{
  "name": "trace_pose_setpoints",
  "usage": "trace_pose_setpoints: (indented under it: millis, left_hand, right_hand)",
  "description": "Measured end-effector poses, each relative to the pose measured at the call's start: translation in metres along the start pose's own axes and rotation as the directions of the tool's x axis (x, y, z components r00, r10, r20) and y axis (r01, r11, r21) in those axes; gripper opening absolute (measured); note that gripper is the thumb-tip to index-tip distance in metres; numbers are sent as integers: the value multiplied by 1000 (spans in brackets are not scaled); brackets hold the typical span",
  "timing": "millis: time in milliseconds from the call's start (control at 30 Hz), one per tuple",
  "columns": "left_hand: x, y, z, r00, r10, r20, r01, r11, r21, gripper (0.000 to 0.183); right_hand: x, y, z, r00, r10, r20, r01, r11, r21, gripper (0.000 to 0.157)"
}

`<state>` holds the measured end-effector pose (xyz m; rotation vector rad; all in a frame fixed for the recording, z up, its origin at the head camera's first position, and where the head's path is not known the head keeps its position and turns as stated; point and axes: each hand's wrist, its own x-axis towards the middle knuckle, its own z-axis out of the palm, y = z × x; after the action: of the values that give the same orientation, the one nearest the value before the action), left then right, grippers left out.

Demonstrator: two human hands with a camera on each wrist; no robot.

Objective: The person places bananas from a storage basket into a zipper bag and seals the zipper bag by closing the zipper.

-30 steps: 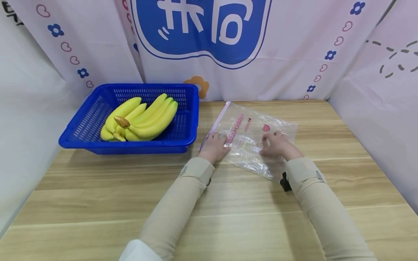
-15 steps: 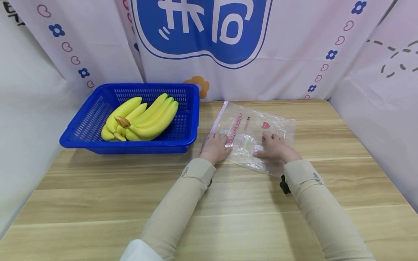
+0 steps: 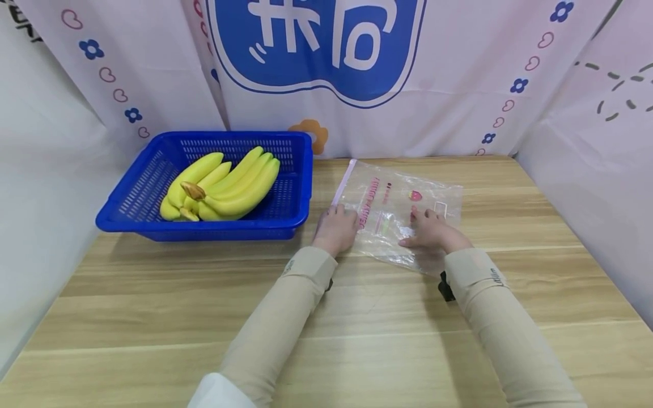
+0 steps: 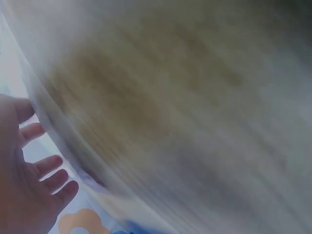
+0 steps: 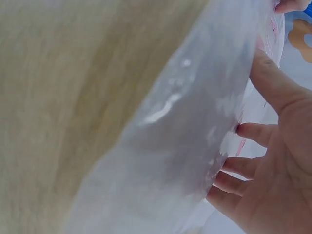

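Note:
A clear plastic zip bag (image 3: 388, 220) with pink lettering and a strawberry print lies flat on the wooden table, its pale pink zip strip (image 3: 344, 182) at the left. My left hand (image 3: 335, 231) rests on the lower end of that strip, fingers loosely bent. In the left wrist view the left hand (image 4: 29, 170) shows its fingers apart at the bag's edge. Over the bag's right half, my right hand (image 3: 433, 231) touches the film with fingertips and thumb spread. The right wrist view has the right hand (image 5: 273, 161) with fingertips against the film (image 5: 170, 126).
Left of the bag stands a blue plastic basket (image 3: 255, 229) holding yellow bananas (image 3: 224, 190). Printed cloth (image 3: 433, 130) hangs behind the table (image 3: 367, 340), with white cloth at both sides.
My right hand shifted slightly left on the bag, uncovering a white rectangle print, and the bag's right end moved with it. The left thumb has drawn in towards the left hand's fingers.

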<state>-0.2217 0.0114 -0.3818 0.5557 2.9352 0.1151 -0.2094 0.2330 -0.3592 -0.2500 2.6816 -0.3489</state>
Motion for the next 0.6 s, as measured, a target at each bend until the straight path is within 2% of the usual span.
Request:
trace_pose_setpoints:
  millis: [300,600]
  left_hand:
    - [-2,-4,-3,993,52,102,-48,998,-48,59]
    - [-2,-4,-3,990,64,124,-56,996,-72,60]
  right_hand:
    - [-1,5,-3,1000,-15,18,15,999,33,99]
    - [0,6,-6,998,-56,-3,56,998,3,95]
